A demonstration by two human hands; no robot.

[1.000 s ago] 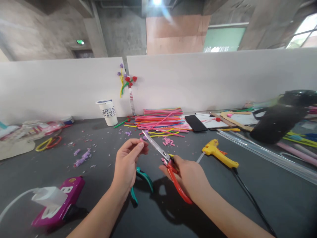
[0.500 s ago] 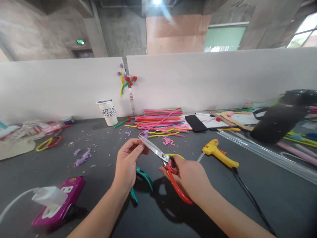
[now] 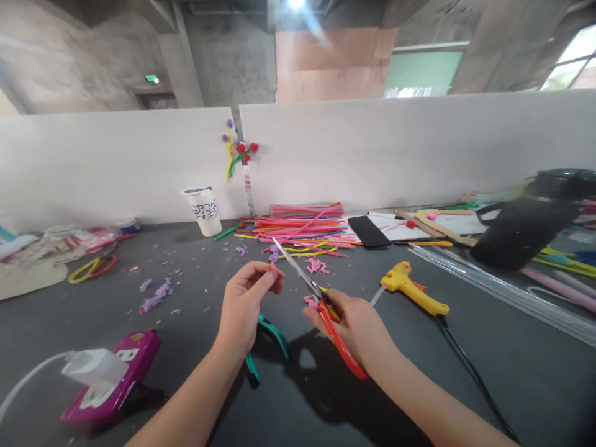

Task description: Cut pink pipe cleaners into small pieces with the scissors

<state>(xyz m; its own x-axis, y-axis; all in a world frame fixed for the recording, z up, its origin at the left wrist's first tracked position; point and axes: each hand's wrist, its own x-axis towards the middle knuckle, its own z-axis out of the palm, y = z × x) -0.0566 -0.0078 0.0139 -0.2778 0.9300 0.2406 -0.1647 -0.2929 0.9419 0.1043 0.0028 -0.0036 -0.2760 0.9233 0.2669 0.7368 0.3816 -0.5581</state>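
The left hand [image 3: 244,297] pinches a small pink piece [image 3: 273,266] between thumb and fingers, above the table [image 3: 195,366]; the right hand [image 3: 362,320] is wrapped around red-handled scissors [image 3: 315,286], their blades apart from the piece and pointing toward the table's far edge. To cut well, the person would best leave some pink showing beyond the fingertips, set the blades square across it and close them slowly, clear of the skin. Working above the short pink bits [image 3: 317,266] should gather the offcuts. The white cup [image 3: 206,214] near the far edge bears dark blue characters, too stylised to read; the green sign [image 3: 151,79] is too small to make out.
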